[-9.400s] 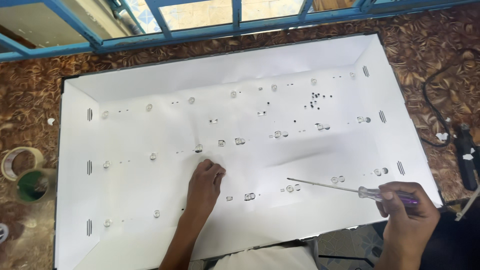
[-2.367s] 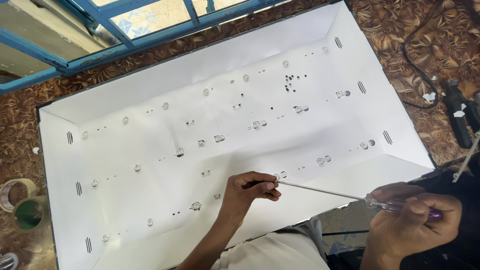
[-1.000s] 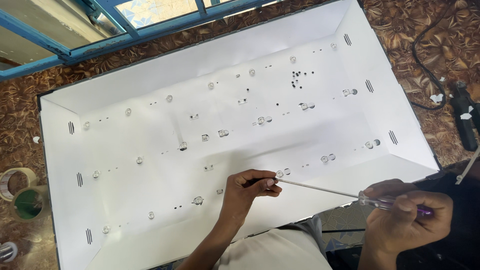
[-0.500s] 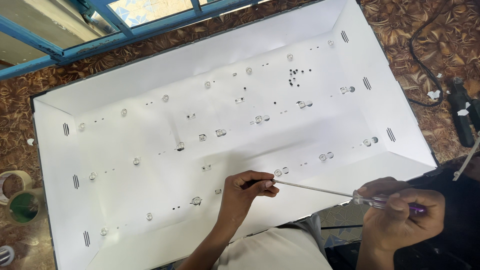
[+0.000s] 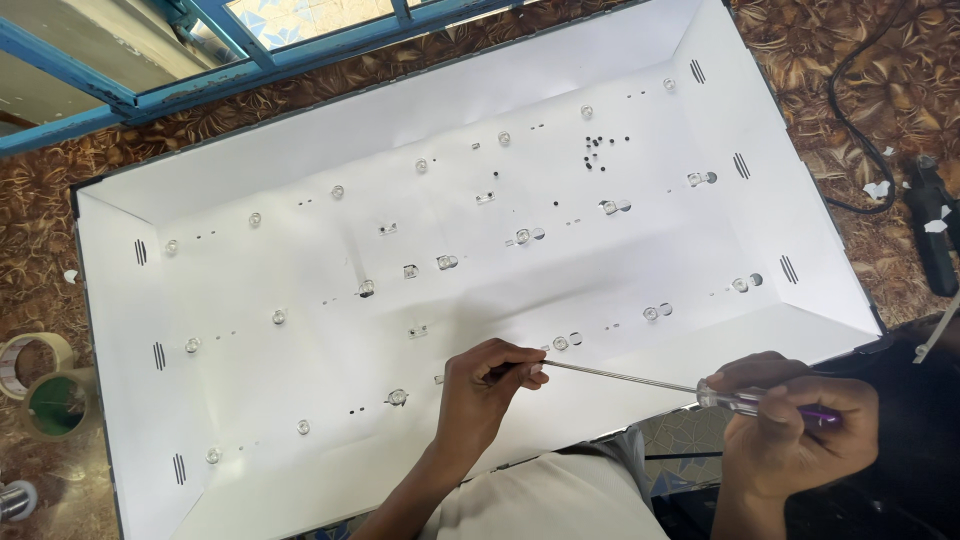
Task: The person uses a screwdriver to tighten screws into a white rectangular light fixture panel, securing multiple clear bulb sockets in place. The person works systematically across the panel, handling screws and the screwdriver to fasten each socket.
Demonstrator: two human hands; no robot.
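- right hand wraps the screwdriver by its clear handle, just off the white panel's near edge.
- left hand pinches the shaft tip, resting on the panel's near part.
- tape rolls sit left of the panel.

Matt white reflector sheet, thin shiny metal screwdriver shaft, clear glossy plastic handle, patterned brown surface

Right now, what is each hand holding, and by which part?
Both hold one long screwdriver. The right hand grips its clear and purple handle; the left hand pinches the metal shaft near the tip, over the white panel.
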